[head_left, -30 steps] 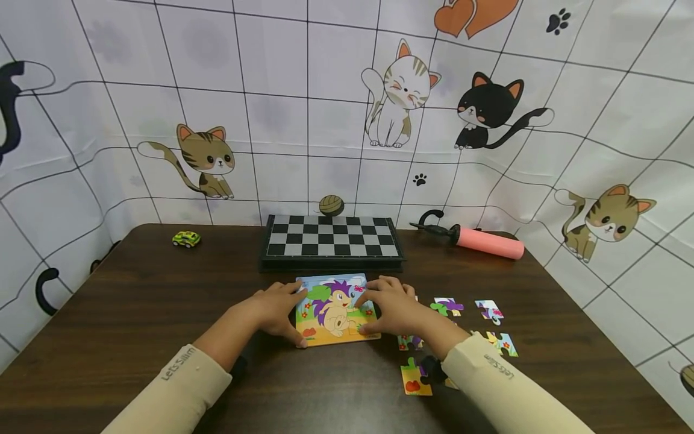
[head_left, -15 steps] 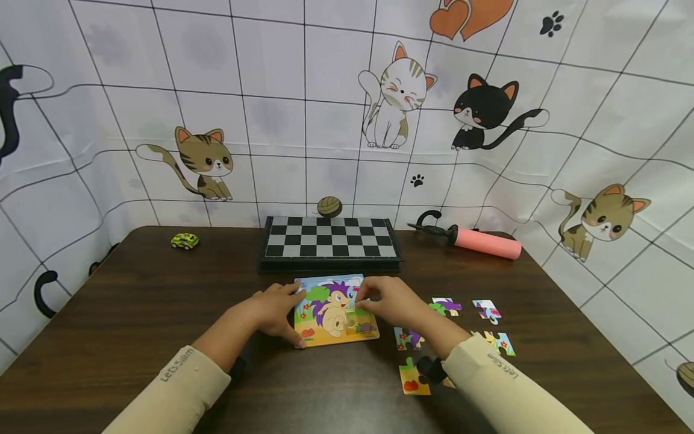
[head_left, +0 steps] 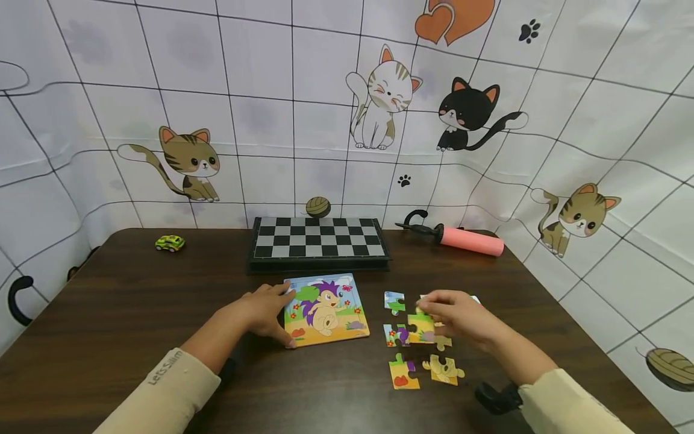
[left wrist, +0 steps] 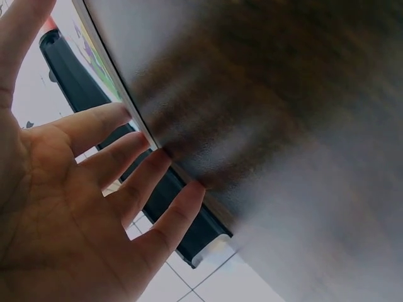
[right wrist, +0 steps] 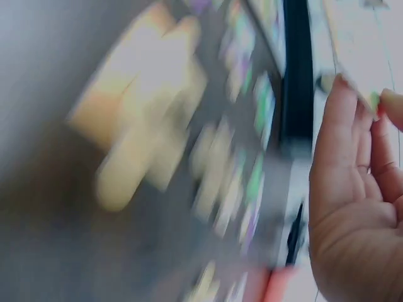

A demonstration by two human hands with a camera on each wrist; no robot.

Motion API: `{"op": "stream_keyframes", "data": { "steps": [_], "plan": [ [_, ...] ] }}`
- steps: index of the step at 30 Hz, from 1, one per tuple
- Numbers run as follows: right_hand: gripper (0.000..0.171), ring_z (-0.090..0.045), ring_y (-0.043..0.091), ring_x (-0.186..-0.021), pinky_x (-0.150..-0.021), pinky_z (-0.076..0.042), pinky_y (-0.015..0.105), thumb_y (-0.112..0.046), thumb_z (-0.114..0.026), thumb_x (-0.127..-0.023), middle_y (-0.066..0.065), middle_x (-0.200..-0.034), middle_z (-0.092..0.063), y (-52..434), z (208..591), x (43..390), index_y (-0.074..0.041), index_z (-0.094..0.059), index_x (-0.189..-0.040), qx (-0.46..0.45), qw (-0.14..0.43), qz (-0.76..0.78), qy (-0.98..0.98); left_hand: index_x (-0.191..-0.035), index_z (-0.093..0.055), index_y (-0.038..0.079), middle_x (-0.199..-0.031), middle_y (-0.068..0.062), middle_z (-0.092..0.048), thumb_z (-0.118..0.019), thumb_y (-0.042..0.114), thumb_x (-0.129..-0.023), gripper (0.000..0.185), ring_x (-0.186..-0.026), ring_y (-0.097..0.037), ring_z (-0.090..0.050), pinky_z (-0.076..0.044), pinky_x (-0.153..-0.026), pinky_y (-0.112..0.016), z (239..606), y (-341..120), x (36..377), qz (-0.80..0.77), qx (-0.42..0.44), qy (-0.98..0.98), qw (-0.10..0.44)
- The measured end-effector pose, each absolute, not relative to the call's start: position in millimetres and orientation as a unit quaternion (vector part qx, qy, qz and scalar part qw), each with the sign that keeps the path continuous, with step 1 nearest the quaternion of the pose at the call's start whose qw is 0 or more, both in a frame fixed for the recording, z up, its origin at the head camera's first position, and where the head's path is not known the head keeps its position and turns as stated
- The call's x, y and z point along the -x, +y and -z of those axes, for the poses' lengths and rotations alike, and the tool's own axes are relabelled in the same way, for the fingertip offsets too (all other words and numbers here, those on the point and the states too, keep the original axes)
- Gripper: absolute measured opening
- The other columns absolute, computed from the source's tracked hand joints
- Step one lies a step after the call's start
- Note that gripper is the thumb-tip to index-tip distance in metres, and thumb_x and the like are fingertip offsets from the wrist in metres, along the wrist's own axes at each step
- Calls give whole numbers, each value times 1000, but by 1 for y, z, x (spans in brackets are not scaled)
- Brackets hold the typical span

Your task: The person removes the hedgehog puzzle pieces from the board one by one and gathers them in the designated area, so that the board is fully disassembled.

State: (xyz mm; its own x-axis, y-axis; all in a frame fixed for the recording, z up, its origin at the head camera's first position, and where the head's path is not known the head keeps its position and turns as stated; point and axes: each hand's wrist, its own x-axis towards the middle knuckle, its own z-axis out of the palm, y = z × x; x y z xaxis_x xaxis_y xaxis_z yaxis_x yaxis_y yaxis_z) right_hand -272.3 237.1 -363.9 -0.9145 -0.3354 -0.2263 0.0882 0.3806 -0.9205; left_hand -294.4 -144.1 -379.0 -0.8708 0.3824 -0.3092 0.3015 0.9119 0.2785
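In the head view a flat picture puzzle board [head_left: 325, 309] with a purple-haired hedgehog lies on the table. My left hand [head_left: 262, 314] is at its left side, fingers spread; in the left wrist view this hand [left wrist: 94, 189] touches the board's edge [left wrist: 119, 78] with extended fingertips. My right hand [head_left: 461, 313] pinches a green and yellow puzzle piece [head_left: 421, 327] above the loose pieces. The right wrist view shows the piece edge-on between thumb and fingers. Loose pieces lie around it, such as a hedgehog-body piece [head_left: 444, 369] and a heart piece [head_left: 403, 374]; others are partly hidden by the right hand.
Behind the puzzle board stands a black-and-white checkered game board [head_left: 318, 244]. A pink pump [head_left: 468, 239] lies at the back right, and a small green toy car [head_left: 170, 243] at the back left. Printed cloth [head_left: 260, 120] hangs behind the table [head_left: 135, 313].
My right hand has moved right, from over the puzzle board to the loose pieces, carrying the pinched piece. The left hand stays at the board's left edge. The head view has shifted slightly right.
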Motion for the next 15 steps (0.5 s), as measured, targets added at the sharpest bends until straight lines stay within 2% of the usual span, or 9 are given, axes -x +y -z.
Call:
{"op": "stream_keyframes", "data": {
  "steps": [8,15],
  "plan": [
    [36,-66,20,-95,-78,-59,37,-22,-57,-102,10,-113,-61,339,385,225,10,-61,-117,-2,184,521,833,-150,-41,3,-157,-25,-28,-86,50,-71,102,-138,-48,-29,-26,-107,-71,374,-142,292,-108,-185,960,178],
    [40,-64,20,-96,-78,-59,37,-27,-58,-101,8,-111,-64,364,391,207,10,-62,-118,-20,175,496,850,-149,-41,1,-157,-27,-27,-85,49,-71,102,-137,-50,-29,-25,-106,-72,374,-139,293,-111,-190,958,185]
  ]
}}
